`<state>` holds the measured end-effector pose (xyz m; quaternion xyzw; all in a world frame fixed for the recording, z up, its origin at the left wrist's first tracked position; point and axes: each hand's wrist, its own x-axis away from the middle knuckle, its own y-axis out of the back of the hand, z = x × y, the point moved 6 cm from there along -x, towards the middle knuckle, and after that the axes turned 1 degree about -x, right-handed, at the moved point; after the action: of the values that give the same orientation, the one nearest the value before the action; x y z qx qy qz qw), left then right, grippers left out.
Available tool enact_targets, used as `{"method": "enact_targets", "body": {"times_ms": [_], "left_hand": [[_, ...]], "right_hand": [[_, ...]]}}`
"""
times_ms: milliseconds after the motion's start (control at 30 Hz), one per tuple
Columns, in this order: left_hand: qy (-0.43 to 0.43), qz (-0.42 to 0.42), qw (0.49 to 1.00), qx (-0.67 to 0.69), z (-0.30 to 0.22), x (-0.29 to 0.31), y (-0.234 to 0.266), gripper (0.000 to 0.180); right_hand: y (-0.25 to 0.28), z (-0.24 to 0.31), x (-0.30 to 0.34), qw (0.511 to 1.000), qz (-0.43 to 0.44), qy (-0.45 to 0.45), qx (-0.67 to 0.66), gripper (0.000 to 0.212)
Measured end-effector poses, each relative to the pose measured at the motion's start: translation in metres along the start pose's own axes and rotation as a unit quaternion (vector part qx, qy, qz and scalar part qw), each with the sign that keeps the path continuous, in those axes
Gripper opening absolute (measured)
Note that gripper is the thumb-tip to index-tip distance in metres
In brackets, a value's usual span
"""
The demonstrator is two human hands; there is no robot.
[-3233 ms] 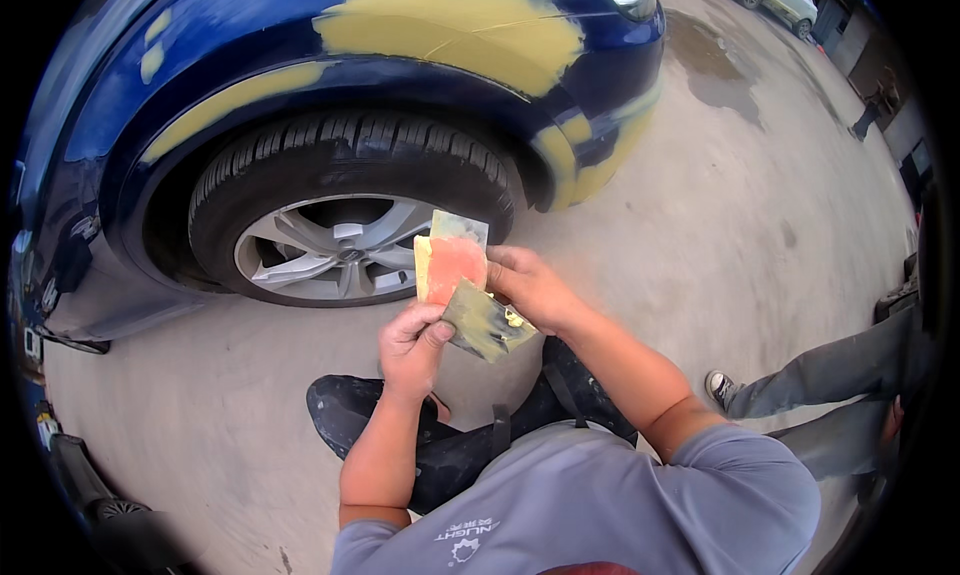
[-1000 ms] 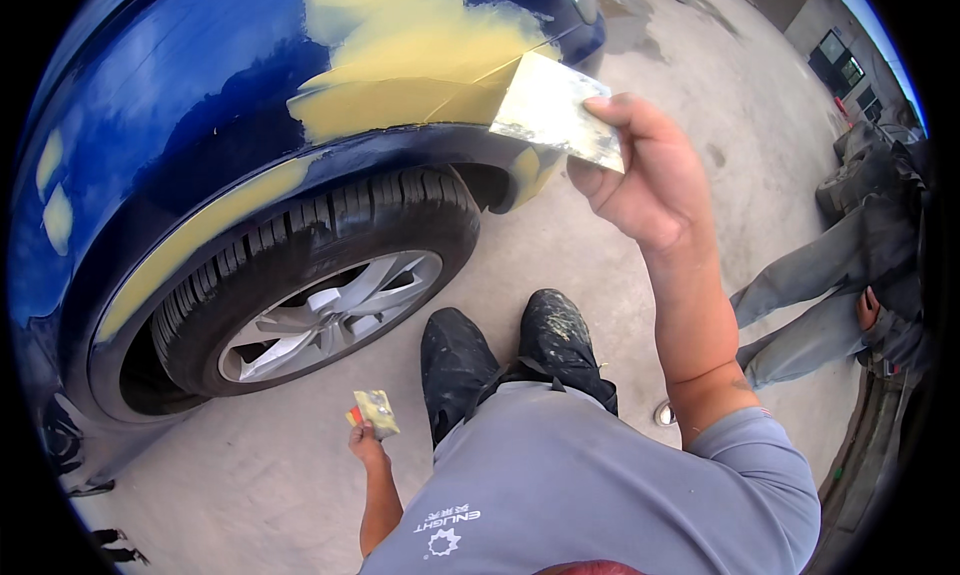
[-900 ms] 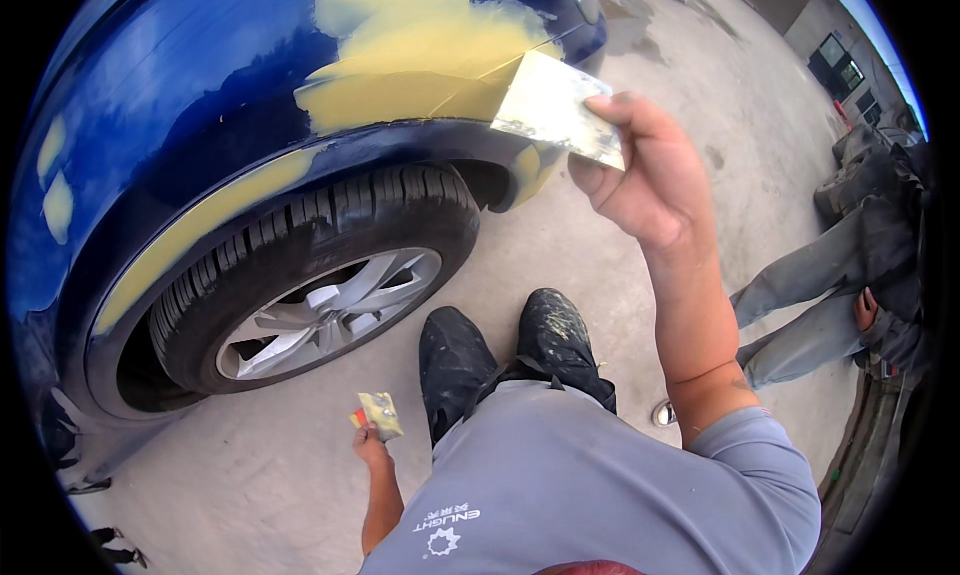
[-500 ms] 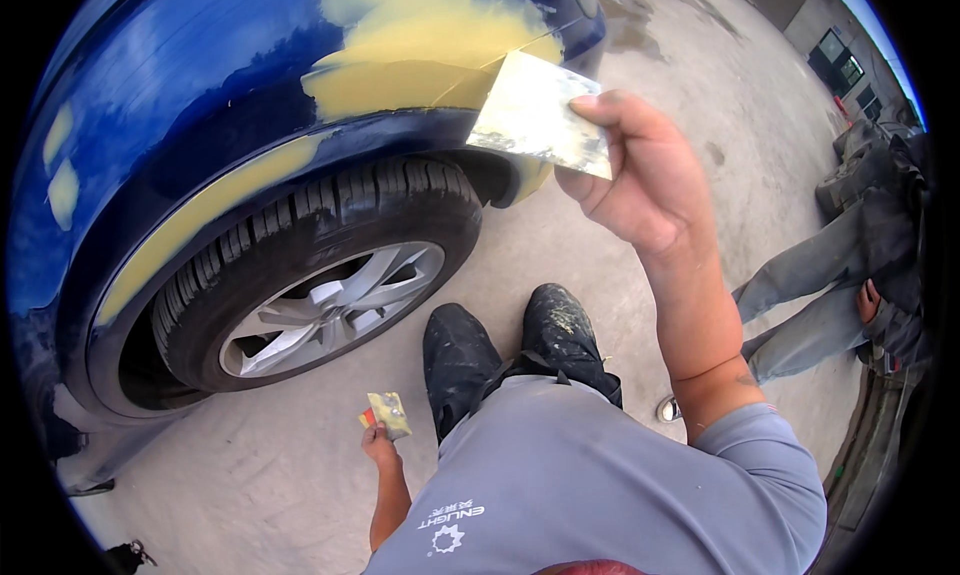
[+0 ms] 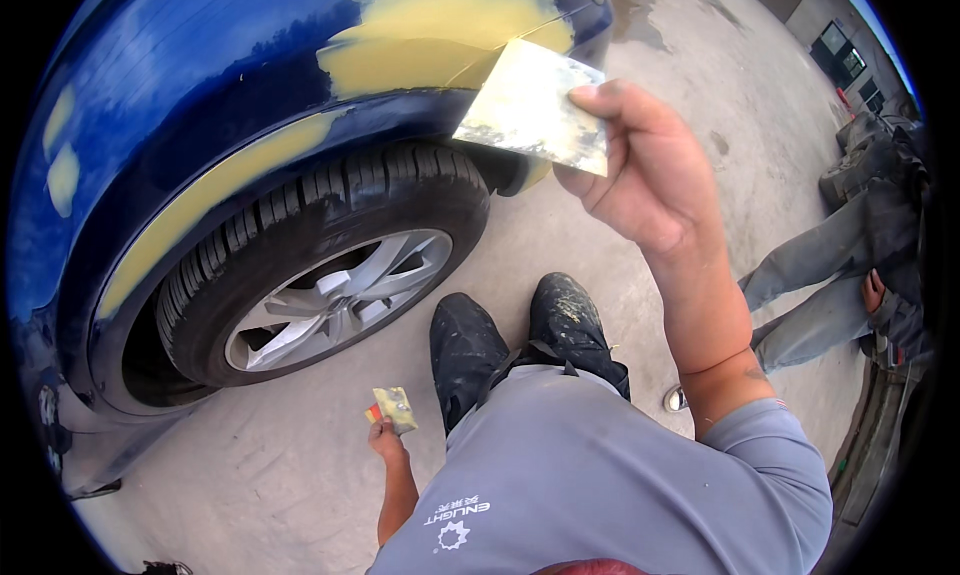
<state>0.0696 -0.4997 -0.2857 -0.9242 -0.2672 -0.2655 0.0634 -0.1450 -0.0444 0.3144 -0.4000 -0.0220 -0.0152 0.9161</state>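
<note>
My right hand [image 5: 660, 170] pinches a flat, square putty spreader [image 5: 530, 100] between thumb and fingers. Pale yellow putty and dark smudges coat its face. It is held up in front of the lower rear of a blue car body [image 5: 270, 65]; whether it touches the panel, I cannot tell. Behind it lies a broad yellow putty patch [image 5: 440, 40], and a strip of putty [image 5: 220, 195] follows the wheel arch. Low down, beside my legs, my left hand [image 5: 386, 439] grips a smaller putty-smeared plate [image 5: 398, 409] with a red patch at its edge.
The car's tyre [image 5: 300, 220] and silver wheel [image 5: 345, 300] stand close in front of my dark shoes [image 5: 563, 315]. Concrete floor [image 5: 270, 475] spreads around. At the right is another person in grey trousers [image 5: 815, 265], one hand [image 5: 873, 291] showing. A building [image 5: 850, 35] stands farther off.
The spreader in my right hand has shifted slightly left across the car panel. The view has moved a little. Both hands keep their hold.
</note>
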Motion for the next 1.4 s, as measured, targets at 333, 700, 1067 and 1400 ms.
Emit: {"method": "enact_targets", "body": {"times_ms": [333, 700, 1067, 1400], "left_hand": [[0.005, 0.004, 1.0, -0.005, 0.006, -0.002, 0.002, 0.011], [0.008, 0.007, 1.0, 0.021, 0.017, 0.0, 0.008, 0.009], [0.009, 0.007, 1.0, 0.013, 0.026, -0.003, 0.016, 0.007], [0.01, -0.004, 1.0, 0.018, 0.028, 0.001, 0.017, 0.01]], "right_hand": [[-0.009, -0.016, 0.005, 0.999, 0.041, 0.002, 0.012, 0.03], [-0.016, -0.028, 0.008, 0.998, 0.029, 0.024, 0.059, 0.031], [-0.022, -0.043, 0.012, 0.994, 0.035, 0.029, 0.104, 0.028], [-0.026, -0.058, 0.012, 0.991, 0.038, 0.002, 0.129, 0.026]]}}
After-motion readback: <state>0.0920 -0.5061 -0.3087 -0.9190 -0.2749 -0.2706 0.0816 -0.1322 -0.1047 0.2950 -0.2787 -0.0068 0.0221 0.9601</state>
